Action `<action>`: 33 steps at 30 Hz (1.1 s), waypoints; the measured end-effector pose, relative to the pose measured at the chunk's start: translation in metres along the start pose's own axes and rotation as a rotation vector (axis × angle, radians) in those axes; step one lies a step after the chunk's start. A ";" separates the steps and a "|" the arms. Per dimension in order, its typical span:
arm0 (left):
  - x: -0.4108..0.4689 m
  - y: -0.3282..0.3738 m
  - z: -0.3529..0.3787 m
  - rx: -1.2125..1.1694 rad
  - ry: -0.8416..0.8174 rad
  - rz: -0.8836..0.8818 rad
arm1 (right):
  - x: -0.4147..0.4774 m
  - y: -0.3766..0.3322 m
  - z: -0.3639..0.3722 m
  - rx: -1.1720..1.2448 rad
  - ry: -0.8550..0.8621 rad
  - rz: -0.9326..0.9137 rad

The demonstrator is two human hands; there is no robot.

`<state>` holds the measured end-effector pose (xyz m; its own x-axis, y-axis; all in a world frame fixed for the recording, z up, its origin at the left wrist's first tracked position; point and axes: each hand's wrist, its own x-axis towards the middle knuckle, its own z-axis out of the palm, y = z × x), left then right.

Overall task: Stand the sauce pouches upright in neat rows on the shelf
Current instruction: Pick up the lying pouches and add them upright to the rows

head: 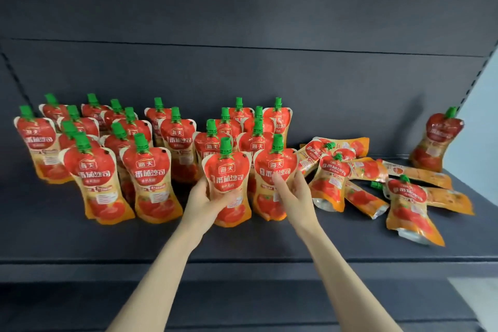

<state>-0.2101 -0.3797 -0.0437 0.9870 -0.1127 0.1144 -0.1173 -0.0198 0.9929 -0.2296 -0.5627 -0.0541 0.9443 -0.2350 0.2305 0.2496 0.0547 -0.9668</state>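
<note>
Head cam: left hand (204, 198) grips upright pouch (227, 183); right hand (295, 191) clasps neighbouring pouch (272, 183) on shelf (242, 242)

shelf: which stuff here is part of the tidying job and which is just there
Part of the job:
- pouch in left hand
- pouch under right hand
- standing rows
- fallen pile
- leaning pouch at far right
- shelf

Just there:
- dark back panel
- lower shelf

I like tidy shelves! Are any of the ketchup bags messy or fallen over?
Yes. A heap of pouches lies flat and crisscrossed on the right of the shelf, and one lone pouch leans against the far right wall, away from the rows.
</note>
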 end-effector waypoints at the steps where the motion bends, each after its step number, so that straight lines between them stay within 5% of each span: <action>1: -0.003 -0.007 -0.001 0.017 -0.004 -0.007 | -0.004 0.007 -0.001 -0.023 -0.013 0.025; 10: -0.002 -0.035 -0.008 0.138 0.042 0.120 | -0.013 0.030 -0.011 -0.272 0.051 -0.004; 33: -0.002 -0.043 -0.010 0.296 0.026 0.116 | -0.019 0.025 -0.008 -0.342 0.008 -0.003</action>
<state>-0.2064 -0.3686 -0.0862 0.9672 -0.1054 0.2311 -0.2524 -0.2971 0.9209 -0.2435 -0.5642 -0.0833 0.9418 -0.2419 0.2335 0.1645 -0.2742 -0.9475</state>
